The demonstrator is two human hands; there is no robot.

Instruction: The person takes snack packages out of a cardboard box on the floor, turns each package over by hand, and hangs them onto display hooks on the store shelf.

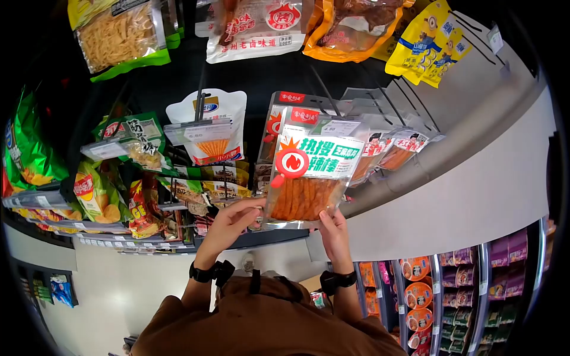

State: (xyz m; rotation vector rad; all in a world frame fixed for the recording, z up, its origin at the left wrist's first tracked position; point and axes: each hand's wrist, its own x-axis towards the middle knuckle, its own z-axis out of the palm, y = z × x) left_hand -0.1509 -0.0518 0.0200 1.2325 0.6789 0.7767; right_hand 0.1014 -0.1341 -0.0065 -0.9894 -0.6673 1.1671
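Observation:
A clear-fronted packet of red-brown spicy snack sticks (309,199) faces me, with a white label, green lettering and a flame emblem. Its top is by a hanging hook and a price tag (339,127); whether it still hangs there I cannot tell. My right hand (335,234) is closed on the lower right corner, thumb on the front, fingers behind. At the lower left edge, my left hand (233,224) grips the packet, its fingertips partly hidden. Behind it hangs a similar packet (274,115). A white snack bag (219,113) hangs to the left.
Hooks with price tags stick out above. Bags of shredded snack (122,38) and yellow packets (424,44) hang higher up. Chip bags (98,193) stand on the left shelf. A curved white panel (451,196) lies to the right, with shelves of noodle tubs (417,295) below.

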